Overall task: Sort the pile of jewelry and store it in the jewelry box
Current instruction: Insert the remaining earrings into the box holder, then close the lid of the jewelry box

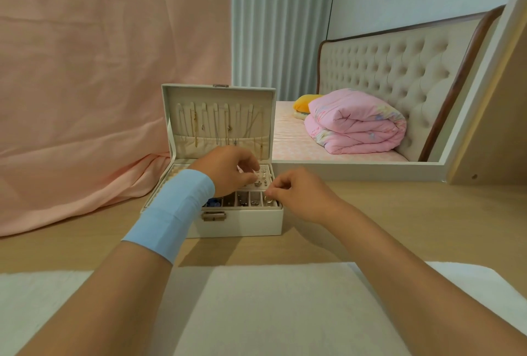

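Note:
A white jewelry box stands open on the wooden table, its lid upright with several necklaces hanging inside. Small compartments along its front hold beads, rings and earrings. My left hand, a light blue band on its wrist, hovers over the tray with fingers curled, pinching something small that I cannot make out. My right hand is at the box's right front corner, thumb and forefinger pinched together over the rightmost compartment; whatever it holds is too small to see.
A white cloth mat lies on the table's near side under my forearms. Pink fabric drapes behind and left of the box. A mirror at the right reflects a bed with a pink quilt.

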Tool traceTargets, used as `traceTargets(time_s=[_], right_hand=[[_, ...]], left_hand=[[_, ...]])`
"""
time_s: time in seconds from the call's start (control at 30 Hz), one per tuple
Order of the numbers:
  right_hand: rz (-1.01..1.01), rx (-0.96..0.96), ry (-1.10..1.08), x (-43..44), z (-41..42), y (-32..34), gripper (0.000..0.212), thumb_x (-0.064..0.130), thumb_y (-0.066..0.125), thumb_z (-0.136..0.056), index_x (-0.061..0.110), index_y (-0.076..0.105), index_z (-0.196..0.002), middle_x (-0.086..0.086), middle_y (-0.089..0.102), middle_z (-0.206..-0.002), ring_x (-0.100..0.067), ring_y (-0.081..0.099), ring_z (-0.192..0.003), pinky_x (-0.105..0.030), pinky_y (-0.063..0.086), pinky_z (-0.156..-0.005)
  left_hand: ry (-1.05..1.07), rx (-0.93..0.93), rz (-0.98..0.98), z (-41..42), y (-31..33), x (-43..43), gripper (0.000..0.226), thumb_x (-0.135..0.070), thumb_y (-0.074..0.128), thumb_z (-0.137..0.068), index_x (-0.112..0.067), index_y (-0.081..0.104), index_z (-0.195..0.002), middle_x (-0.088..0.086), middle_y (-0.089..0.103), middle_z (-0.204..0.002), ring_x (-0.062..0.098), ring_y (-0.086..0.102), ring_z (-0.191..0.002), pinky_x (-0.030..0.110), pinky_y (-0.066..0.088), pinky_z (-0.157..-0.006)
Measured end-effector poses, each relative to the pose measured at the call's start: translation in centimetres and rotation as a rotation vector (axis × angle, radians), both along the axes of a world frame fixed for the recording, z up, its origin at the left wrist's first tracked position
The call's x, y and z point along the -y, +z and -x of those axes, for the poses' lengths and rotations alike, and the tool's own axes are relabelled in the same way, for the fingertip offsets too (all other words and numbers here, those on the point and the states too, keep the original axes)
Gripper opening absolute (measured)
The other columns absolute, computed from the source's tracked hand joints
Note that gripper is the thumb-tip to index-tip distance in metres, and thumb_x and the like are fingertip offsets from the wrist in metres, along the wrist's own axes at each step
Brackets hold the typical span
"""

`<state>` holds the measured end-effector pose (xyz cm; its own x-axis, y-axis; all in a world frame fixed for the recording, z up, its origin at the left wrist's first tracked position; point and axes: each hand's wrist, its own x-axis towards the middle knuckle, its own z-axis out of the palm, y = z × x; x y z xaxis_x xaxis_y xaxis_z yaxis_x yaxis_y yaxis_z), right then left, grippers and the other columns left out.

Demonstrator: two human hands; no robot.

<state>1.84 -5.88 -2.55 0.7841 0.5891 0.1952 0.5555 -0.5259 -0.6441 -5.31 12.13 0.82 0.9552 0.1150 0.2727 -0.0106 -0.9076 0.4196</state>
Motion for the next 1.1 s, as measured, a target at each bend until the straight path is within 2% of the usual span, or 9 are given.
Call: traceTargets(time_s=[0.13, 0.27, 0.4, 0.53, 0.7, 0.8, 0.93, 1.0, 1.1], right_hand=[[0.038, 0.047, -0.011, 0.2, -0.1, 0.3, 0.014, 0.037, 0.068, -0.092, 0.030, 0.077, -0.085, 0.017, 0.071, -0.079, -0.004, 0.063, -0.083, -0.031, 0.053, -0.082], [-0.132, 0.009, -0.034, 0.8, -0.3, 1.4, 0.012, 0.030, 0.067, -0.094, 0.033, 0.077, -0.088, 0.018, 0.072, -0.089, -0.001, 0.064, -0.089, -0.027, 0.049, -0.082], [-0.167, 0.076, -0.093, -0.2, -1.3, 3.9, 0.022, 0.035, 0.063, -0.095, 0.032, 0.070, -0.116, 0.016, 0.065, -0.101, -0.009, 0.062, -0.099, -0.033, 0.049, -0.090], [-0.137, 0.162, -0.125, -2.6, -2.6, 7.2, 0.057, 0.041, 0.059, -0.096, 0.037, 0.040, -0.149, 0.003, 0.055, -0.138, -0.019, 0.055, -0.123, -0.042, 0.047, -0.100], [-0.265, -0.061, -0.005, -5.7, -3.5, 9.6, 0.084, 0.032, 0.057, -0.100, 0.040, -0.001, -0.161, -0.001, 0.018, -0.167, -0.024, 0.030, -0.149, -0.029, 0.027, -0.101], [-0.343, -0.159, 0.042, -6.8, -3.8, 9.6, 0.082, 0.030, 0.057, -0.102, 0.039, 0.001, -0.161, 0.002, 0.017, -0.168, -0.022, 0.025, -0.151, -0.028, 0.026, -0.102], [-0.425, -0.131, 0.022, -6.4, -4.0, 8.9, 0.081, 0.027, 0.057, -0.101, 0.037, 0.005, -0.161, 0.002, 0.019, -0.168, -0.016, 0.022, -0.153, -0.030, 0.025, -0.114], [-0.404, -0.076, 0.004, -5.4, -3.9, 8.3, 0.077, 0.031, 0.058, -0.099, 0.037, 0.012, -0.161, 0.003, 0.030, -0.164, -0.016, 0.028, -0.150, -0.038, 0.027, -0.120], [-0.310, 0.042, -0.026, -3.8, -2.7, 7.5, 0.068, 0.034, 0.056, -0.100, 0.036, 0.022, -0.159, 0.001, 0.041, -0.152, -0.019, 0.050, -0.131, -0.040, 0.040, -0.111]], left_hand=[[0.090, 0.048, -0.018, 0.0, -0.3, -0.6, 0.022, -0.034, 0.063, -0.093, -0.033, 0.064, -0.115, -0.020, 0.061, -0.103, 0.007, 0.059, -0.097, 0.031, 0.050, -0.092], [0.163, 0.172, 0.113, 0.9, -0.2, -1.9, 0.031, -0.036, 0.061, -0.094, -0.030, 0.059, -0.124, -0.015, 0.061, -0.111, 0.009, 0.056, -0.101, 0.030, 0.047, -0.091], [0.291, 0.316, 0.131, 2.1, 1.1, -4.8, 0.041, -0.036, 0.061, -0.093, -0.027, 0.054, -0.132, -0.005, 0.055, -0.126, 0.017, 0.052, -0.116, 0.040, 0.044, -0.103], [0.451, 0.441, 0.129, 2.4, 3.2, -7.2, 0.053, -0.036, 0.063, -0.092, -0.022, 0.046, -0.140, 0.004, 0.038, -0.144, 0.027, 0.040, -0.132, 0.042, 0.035, -0.111], [0.424, 0.423, 0.267, 1.6, 5.1, -8.1, 0.078, -0.039, 0.061, -0.094, -0.017, 0.018, -0.155, 0.003, 0.012, -0.162, 0.026, 0.024, -0.146, 0.038, 0.023, -0.117], [0.336, 0.330, 0.407, 1.4, 5.6, -8.0, 0.081, -0.045, 0.060, -0.093, -0.022, 0.014, -0.156, -0.001, 0.016, -0.163, 0.023, 0.026, -0.146, 0.038, 0.026, -0.114], [0.335, 0.375, 0.426, 2.3, 5.7, -7.9, 0.080, -0.043, 0.062, -0.092, -0.023, 0.018, -0.156, 0.000, 0.022, -0.161, 0.022, 0.030, -0.143, 0.036, 0.029, -0.111], [0.377, 0.406, 0.408, 3.2, 5.6, -8.2, 0.080, -0.044, 0.062, -0.091, -0.025, 0.019, -0.156, 0.003, 0.021, -0.159, 0.027, 0.034, -0.141, 0.044, 0.031, -0.115], [0.407, 0.395, 0.357, 5.0, 4.9, -8.1, 0.069, -0.041, 0.060, -0.094, -0.026, 0.028, -0.153, 0.005, 0.028, -0.148, 0.029, 0.043, -0.132, 0.044, 0.036, -0.113]])
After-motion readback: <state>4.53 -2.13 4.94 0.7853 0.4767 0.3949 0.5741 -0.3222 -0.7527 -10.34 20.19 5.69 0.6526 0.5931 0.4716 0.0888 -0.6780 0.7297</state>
